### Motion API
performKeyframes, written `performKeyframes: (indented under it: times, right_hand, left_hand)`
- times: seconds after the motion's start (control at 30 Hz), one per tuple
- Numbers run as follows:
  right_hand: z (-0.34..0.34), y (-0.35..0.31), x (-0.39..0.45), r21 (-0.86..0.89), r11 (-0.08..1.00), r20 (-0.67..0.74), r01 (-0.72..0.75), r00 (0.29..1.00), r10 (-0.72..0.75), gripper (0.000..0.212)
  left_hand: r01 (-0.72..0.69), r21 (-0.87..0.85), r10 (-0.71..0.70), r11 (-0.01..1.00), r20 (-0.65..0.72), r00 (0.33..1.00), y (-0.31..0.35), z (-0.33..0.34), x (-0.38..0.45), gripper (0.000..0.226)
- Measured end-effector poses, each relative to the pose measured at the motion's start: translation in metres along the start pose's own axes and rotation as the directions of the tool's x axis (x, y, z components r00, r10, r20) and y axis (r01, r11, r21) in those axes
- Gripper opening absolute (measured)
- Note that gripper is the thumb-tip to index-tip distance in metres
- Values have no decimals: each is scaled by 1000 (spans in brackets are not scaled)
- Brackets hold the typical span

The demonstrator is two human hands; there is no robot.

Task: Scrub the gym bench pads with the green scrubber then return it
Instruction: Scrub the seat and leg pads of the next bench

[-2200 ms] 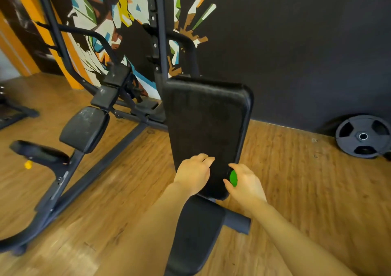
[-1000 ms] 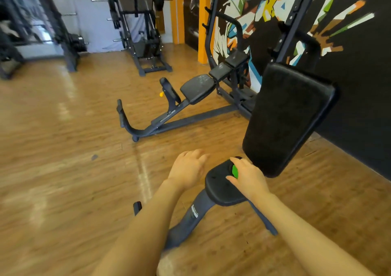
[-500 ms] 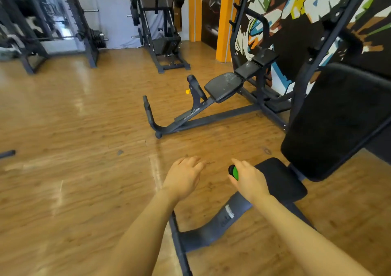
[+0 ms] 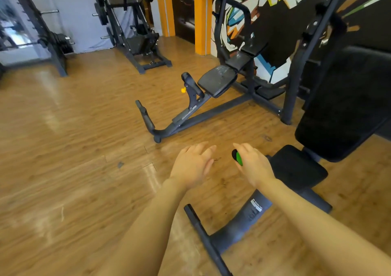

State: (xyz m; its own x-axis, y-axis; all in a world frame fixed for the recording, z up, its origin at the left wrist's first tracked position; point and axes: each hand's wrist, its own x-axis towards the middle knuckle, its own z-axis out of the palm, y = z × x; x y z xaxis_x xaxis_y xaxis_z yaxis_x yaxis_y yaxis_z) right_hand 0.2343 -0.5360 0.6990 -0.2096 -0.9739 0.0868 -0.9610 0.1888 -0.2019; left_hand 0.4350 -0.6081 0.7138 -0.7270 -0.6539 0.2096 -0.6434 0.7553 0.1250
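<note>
The green scrubber (image 4: 238,158) sits in our right hand (image 4: 256,166), fingers curled round it so only its green edge and dark end poke out past the thumb side; it hangs above the wooden floor (image 4: 69,169), just left of the seat pad (image 4: 300,167) and not touching it. Our left hand (image 4: 193,165) floats beside it, palm down, fingers loosely straight and holding nothing, a narrow gap between the two hands.

Below our right forearm the bench's grey base beam (image 4: 243,220) runs down to a dark foot bar (image 4: 203,235) that crosses the floor toward the bottom edge. The seat pad's rounded left edge lies just right of our right hand; behind it the tall back pad (image 4: 342,106) leans, its right side cut off by the frame.

Left of the hands the floor lies open and wide. Farther off, a second bench (image 4: 215,80) stretches its frame across the floor, by the painted wall (image 4: 264,11). Beyond, a weight rack (image 4: 131,21) stands against the grey wall.
</note>
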Motion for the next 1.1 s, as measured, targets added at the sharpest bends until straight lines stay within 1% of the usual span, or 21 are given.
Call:
performKeyframes:
  times: [0.1, 0.2, 0.37, 0.47, 0.53, 0.7, 0.8, 0.9, 0.97, 1.1]
  right_hand:
    - [15, -17, 38, -8, 1000, 2, -25, 1000, 25, 58]
    - [31, -32, 93, -7, 999, -11, -48, 999, 48, 58]
    - [45, -57, 209, 15, 996, -35, -84, 996, 85, 57]
    - [41, -67, 274, 28, 994, -64, -108, 992, 110, 58]
    - [36, -71, 309, 28, 991, -79, -130, 988, 132, 59]
    - [27, -75, 381, 3, 981, -92, -194, 977, 193, 60]
    - [29, -77, 430, 12, 969, -86, -247, 965, 247, 60]
    - [40, -83, 480, 39, 951, -81, -306, 948, 308, 60]
    - [49, -86, 516, 58, 939, -73, -338, 937, 342, 60]
    - [61, -85, 589, 86, 907, -95, -413, 902, 420, 61]
  left_hand:
    - [-37, 6, 37, 999, 15, 999, -43, 4, 22, 48]
    - [-117, 29, 115, 993, 47, 992, -96, 6, 61, 48]
    - [-149, 32, 150, 988, -22, 989, -184, 0, 144, 45]
    - [-211, 49, 211, 976, -8, 977, -230, -4, 189, 45]
    - [-208, 58, 208, 977, -9, 978, -259, -5, 220, 45]
    - [-253, 60, 255, 965, -22, 967, -311, -3, 292, 46]
    - [-274, 47, 277, 961, -67, 959, -340, 4, 338, 47]
    - [-251, 25, 253, 968, -122, 960, -373, 14, 388, 52]
    - [-249, 16, 249, 968, -116, 962, -396, 19, 424, 51]
    - [-309, -5, 307, 951, -87, 948, -442, 27, 508, 53]
